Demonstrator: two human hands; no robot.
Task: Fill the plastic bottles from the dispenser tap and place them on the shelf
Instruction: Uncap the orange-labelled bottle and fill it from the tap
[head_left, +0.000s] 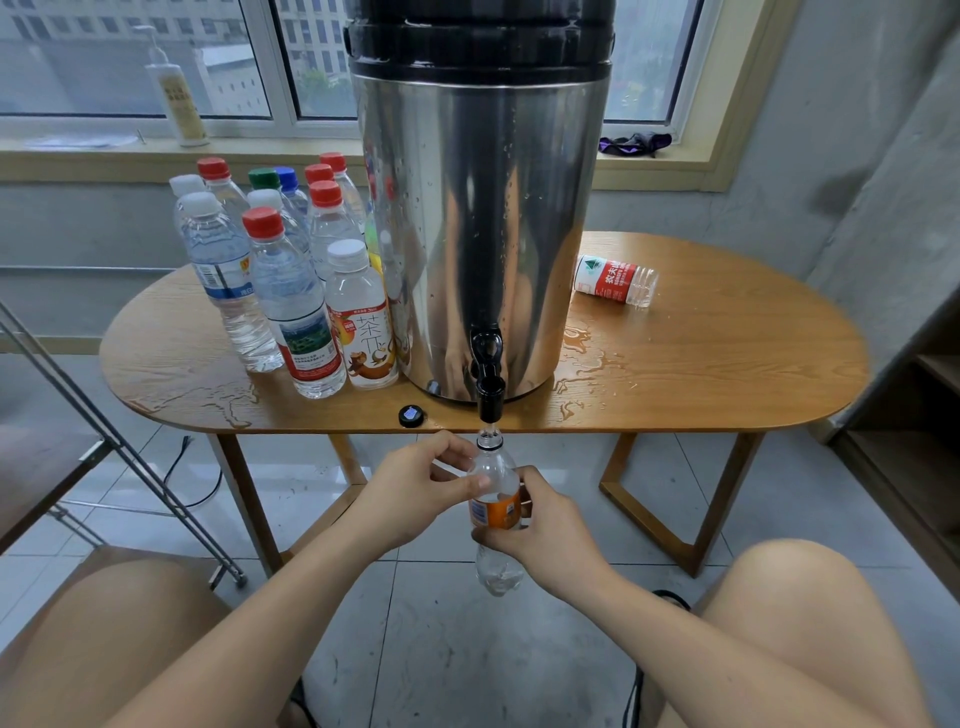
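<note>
Head view, and the steel dispenser (483, 208) stands tall, a shiny cylinder beaded with droplets, with a black band near its top; its black plastic tap (488, 374) juts past the edge of the oval wooden table (701, 364); directly under that tap the clear plastic bottle (496, 499) is held upright, open mouth right at the nozzle, orange label round its middle, a little water in its bottom; the left hand (421, 493) pinches the bottle's shoulder between thumb and fingers; the right hand (540, 530) wraps round the labelled middle; water may be running, but any stream is too thin to tell; left of the dispenser stands a cluster of capped bottles (291, 270), clear and filled, with red, white, green and blue lids; right of it a red-labelled bottle (615, 280) lies on its side; a small black cap (412, 415) lies just left of the tap; puddles (587, 358) glisten by the dispenser's base.
</note>
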